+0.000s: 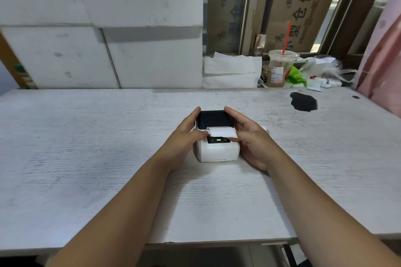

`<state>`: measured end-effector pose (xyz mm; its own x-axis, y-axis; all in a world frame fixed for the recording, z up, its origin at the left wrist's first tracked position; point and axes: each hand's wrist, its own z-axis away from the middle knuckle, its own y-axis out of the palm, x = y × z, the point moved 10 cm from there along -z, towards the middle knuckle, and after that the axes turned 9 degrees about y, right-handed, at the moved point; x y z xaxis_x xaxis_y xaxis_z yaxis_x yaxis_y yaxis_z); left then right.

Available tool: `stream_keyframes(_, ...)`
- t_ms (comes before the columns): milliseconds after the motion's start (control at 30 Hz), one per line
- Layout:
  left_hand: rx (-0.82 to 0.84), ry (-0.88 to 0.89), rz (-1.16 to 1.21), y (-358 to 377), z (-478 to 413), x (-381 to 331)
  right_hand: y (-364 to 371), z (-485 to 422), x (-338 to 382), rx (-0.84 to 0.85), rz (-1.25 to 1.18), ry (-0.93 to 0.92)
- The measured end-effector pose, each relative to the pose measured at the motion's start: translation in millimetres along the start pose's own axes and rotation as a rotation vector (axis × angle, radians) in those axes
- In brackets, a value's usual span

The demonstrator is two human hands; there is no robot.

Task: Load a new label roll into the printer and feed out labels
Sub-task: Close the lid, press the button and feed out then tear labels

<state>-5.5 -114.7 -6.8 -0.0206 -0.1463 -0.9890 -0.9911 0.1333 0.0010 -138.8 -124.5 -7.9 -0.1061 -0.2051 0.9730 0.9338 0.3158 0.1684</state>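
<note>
A small white label printer [217,150] with a black lid [213,119] sits in the middle of the white table [86,147]. A strip of white label paper [222,132] sticks out of the slot below the lid, above a small panel with a lit yellow light. My left hand [186,134] grips the printer's left side, fingers on the lid's edge and thumb near the paper. My right hand [249,136] holds the right side, thumb on the paper's right end. A white object peeks out behind my right hand; I cannot tell what it is.
A dark stain [303,102] marks the table at the back right. Behind it on the sill stand a plastic cup with a red straw [280,69], folded white paper [232,70] and crumpled bags [321,71]. White foam boards [97,28] line the back wall.
</note>
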Motion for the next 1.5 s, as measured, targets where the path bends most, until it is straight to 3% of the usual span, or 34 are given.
stream_keyframes(1500,-0.054,0.015,0.055,-8.0,-5.7,3.6,3.3,1.6,-0.2,0.022,0.036,0.016)
